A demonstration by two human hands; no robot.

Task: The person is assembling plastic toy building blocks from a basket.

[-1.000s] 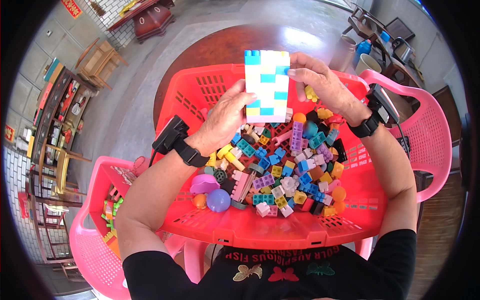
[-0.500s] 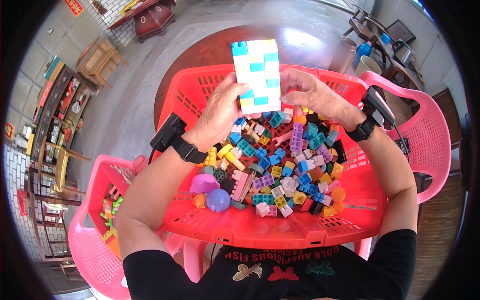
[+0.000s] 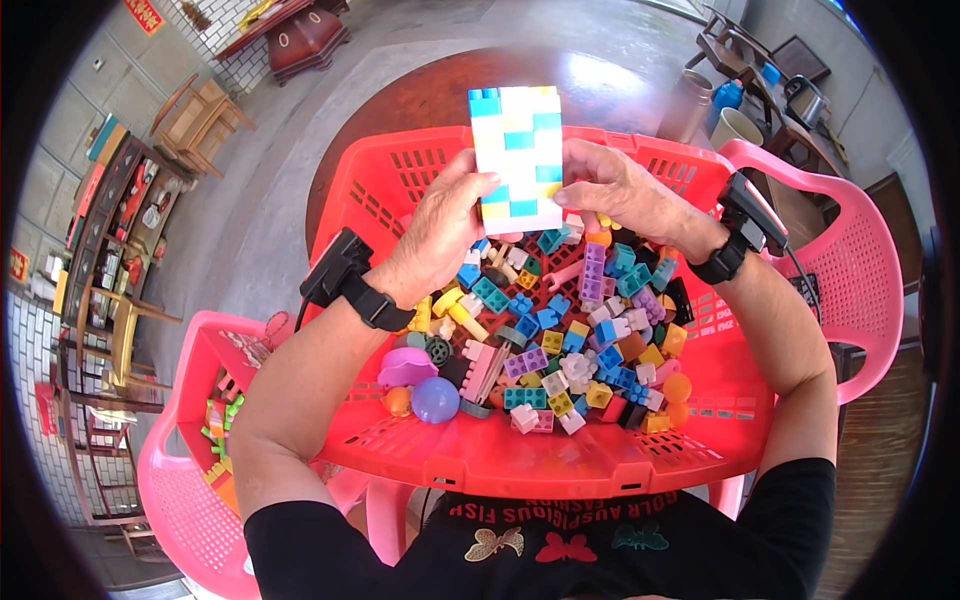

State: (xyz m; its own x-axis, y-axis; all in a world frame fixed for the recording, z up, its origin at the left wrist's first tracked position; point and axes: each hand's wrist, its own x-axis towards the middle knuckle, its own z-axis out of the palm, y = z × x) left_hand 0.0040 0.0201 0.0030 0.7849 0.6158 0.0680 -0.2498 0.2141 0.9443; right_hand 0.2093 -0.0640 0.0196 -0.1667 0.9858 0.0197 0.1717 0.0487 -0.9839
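Note:
A tall block of joined toy bricks [image 3: 519, 160], white, teal and yellow, stands upright above the far side of a red plastic basket [image 3: 600, 460]. My left hand [image 3: 450, 215] grips its left side, thumb across the near face. On its right side my right hand [image 3: 625, 195] is closed, thumb pressed at the lower right edge; its other fingers are partly hidden behind. Below both hands lie many loose toy bricks [image 3: 525, 362] in purple, blue, yellow, pink and teal. A purple ball [image 3: 435, 400] and a pink cup-like piece [image 3: 407, 367] sit at the left of the pile.
The basket rests against a round brown table [image 3: 400, 95]. A pink plastic chair [image 3: 860, 230] is at the right; another pink chair [image 3: 190, 480] at the left bears a box of bricks. A brown canister [image 3: 686, 105] and a blue bottle [image 3: 727, 97] stand on the far right.
The brick block has come slightly lower and nearer. My right hand has closed in on its right side, the thumb now on the lower edge. My left hand keeps its grip.

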